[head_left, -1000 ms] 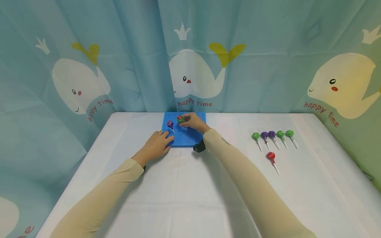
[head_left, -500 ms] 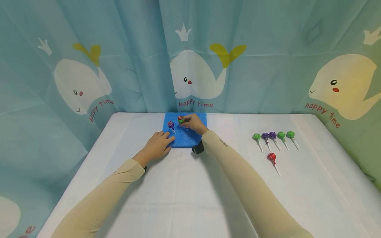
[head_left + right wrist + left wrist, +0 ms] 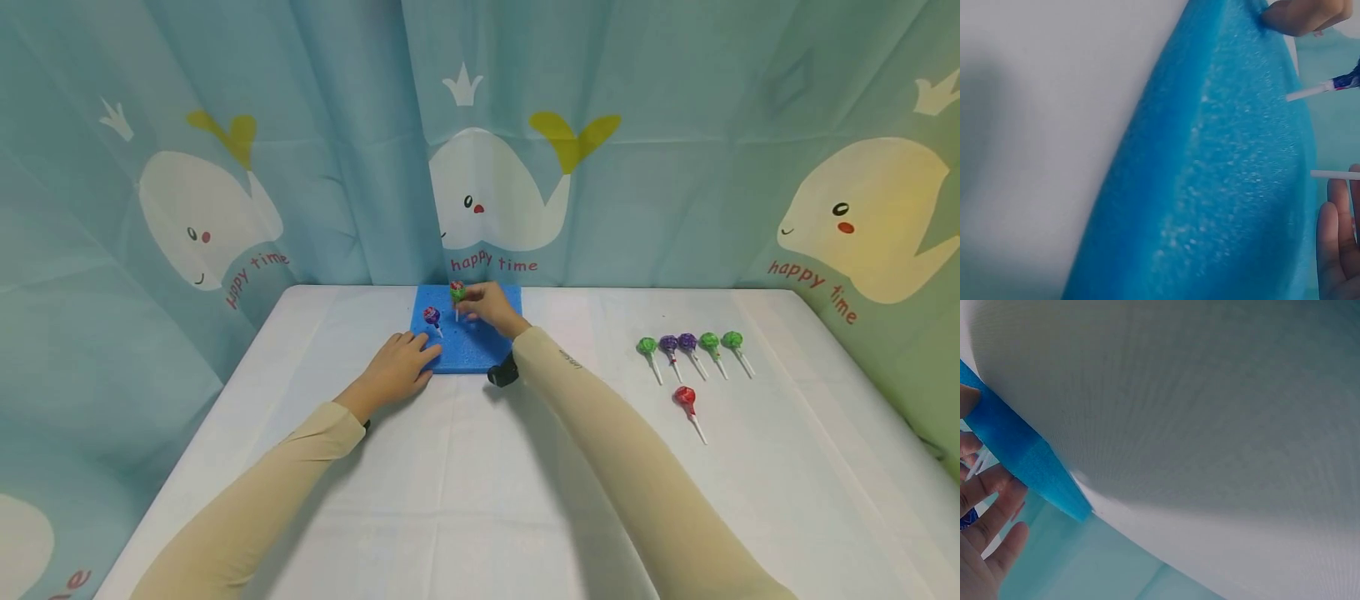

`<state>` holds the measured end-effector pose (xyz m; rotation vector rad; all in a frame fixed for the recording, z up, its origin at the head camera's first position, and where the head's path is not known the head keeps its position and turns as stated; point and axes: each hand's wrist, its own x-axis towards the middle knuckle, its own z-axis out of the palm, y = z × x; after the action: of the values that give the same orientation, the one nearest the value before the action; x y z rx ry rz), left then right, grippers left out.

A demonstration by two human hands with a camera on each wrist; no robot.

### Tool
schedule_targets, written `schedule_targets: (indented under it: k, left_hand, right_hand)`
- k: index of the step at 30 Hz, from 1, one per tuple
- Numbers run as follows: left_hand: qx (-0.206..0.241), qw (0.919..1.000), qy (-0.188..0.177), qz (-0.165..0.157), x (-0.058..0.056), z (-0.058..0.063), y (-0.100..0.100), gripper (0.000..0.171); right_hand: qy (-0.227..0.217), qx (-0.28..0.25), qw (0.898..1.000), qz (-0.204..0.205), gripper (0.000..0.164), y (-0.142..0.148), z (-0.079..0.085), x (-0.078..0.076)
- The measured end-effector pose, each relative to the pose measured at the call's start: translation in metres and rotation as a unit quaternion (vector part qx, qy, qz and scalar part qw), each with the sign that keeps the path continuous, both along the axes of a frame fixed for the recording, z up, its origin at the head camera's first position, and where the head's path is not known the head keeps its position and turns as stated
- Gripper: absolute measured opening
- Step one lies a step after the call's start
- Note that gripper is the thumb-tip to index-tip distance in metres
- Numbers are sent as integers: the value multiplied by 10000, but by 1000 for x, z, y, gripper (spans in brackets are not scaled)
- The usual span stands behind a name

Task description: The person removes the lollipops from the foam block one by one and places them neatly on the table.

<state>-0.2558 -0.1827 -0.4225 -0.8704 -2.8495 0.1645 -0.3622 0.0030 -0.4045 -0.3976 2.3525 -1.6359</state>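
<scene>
My right hand [image 3: 491, 307] pinches a red-and-green-wrapped lollipop [image 3: 457, 292] over the blue foam board [image 3: 480, 350]. Its candy is uppermost and its white stick [image 3: 1335, 175] points down, the tip close to the foam in the right wrist view. To its left, a purple-and-red lollipop [image 3: 431, 316] stands in the board, slightly tilted. My left hand [image 3: 397, 367] rests at the board's front left corner. In the left wrist view its fingers [image 3: 997, 512] are spread loosely by the foam's edge.
On the right of the white table [image 3: 525, 500] lies a row of several green and purple lollipops [image 3: 688, 342], with one red lollipop [image 3: 685, 397] in front of them. A light blue curtain [image 3: 337, 167] with whale prints hangs right behind the table.
The lollipop in my right hand has risen slightly and now shows its stick nearly upright below the candy. My left hand stays at the board's corner.
</scene>
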Motion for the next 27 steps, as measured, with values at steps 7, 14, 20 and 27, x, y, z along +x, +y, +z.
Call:
schedule_targets:
  k: [7,14,20,27]
  left_hand:
    - [33,10000,19,-18,1,0,1,35]
    - [-42,9999,-55,85,2,3,2,35]
    - [-23,9999,-93,117,3,4,3,36]
    - [11,9999,-42,91,4,4,3,36]
  right_hand:
    - [-41,-83,9998,196,24,8,13,8]
    - [-16,-196,9990,399,24,25,26,23]
    - [-170,-257,9988,375,28,44,30,39]
    - [-298,-387,9978,454,28,72,29,57]
